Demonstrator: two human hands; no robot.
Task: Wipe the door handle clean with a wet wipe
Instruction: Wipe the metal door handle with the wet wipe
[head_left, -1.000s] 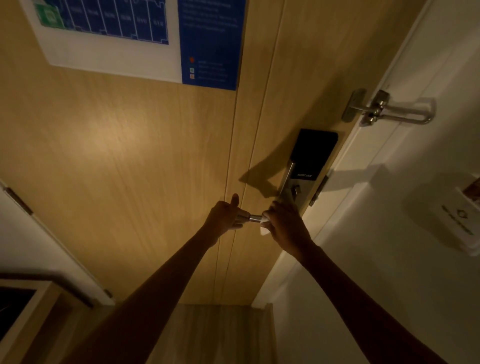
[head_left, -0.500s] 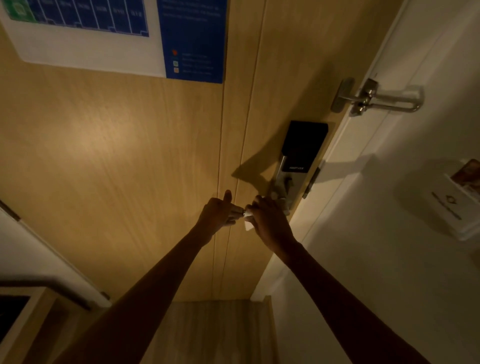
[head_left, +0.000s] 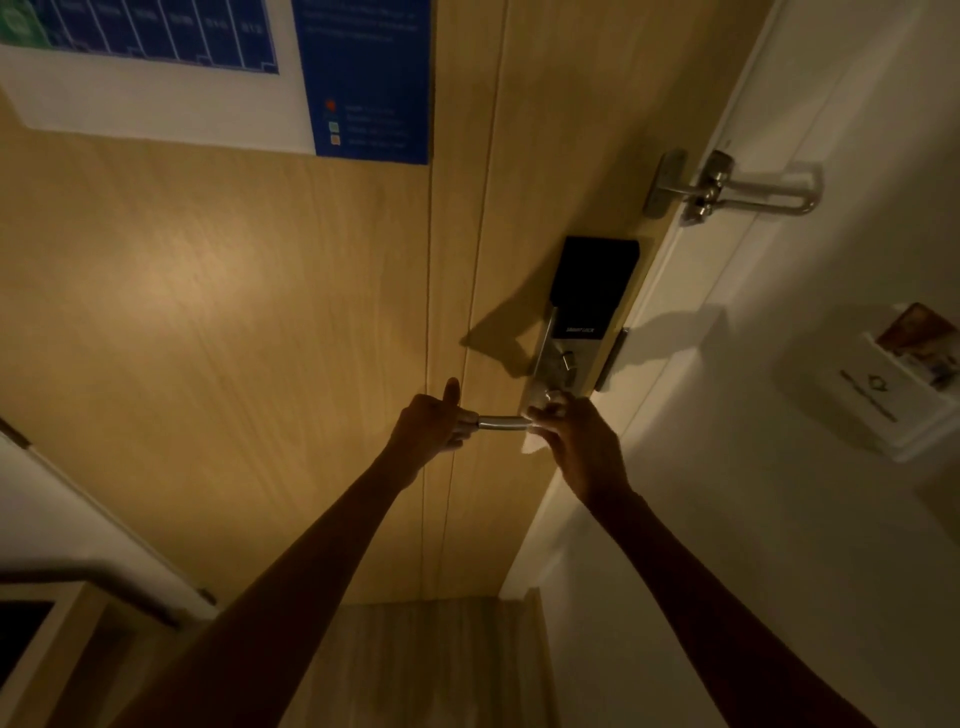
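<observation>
A silver lever door handle (head_left: 501, 423) juts left from the lock plate on the wooden door (head_left: 260, 291). My left hand (head_left: 434, 423) grips the handle's free end, thumb raised. My right hand (head_left: 574, 441) is closed around the handle's inner end near the plate, pressing a white wet wipe (head_left: 535, 441) onto it; a corner of the wipe hangs below my fingers. The bare middle of the lever shows between my hands.
A black smart lock panel (head_left: 592, 286) sits above the handle. A metal swing guard latch (head_left: 727, 189) bridges door and white frame. A blue floor plan sign (head_left: 369, 78) hangs higher up. A white card holder (head_left: 893, 389) is on the right wall.
My right hand slid right along the lever with the wipe, from next to my left hand to the plate end, uncovering the lever's middle. My left hand kept its grip.
</observation>
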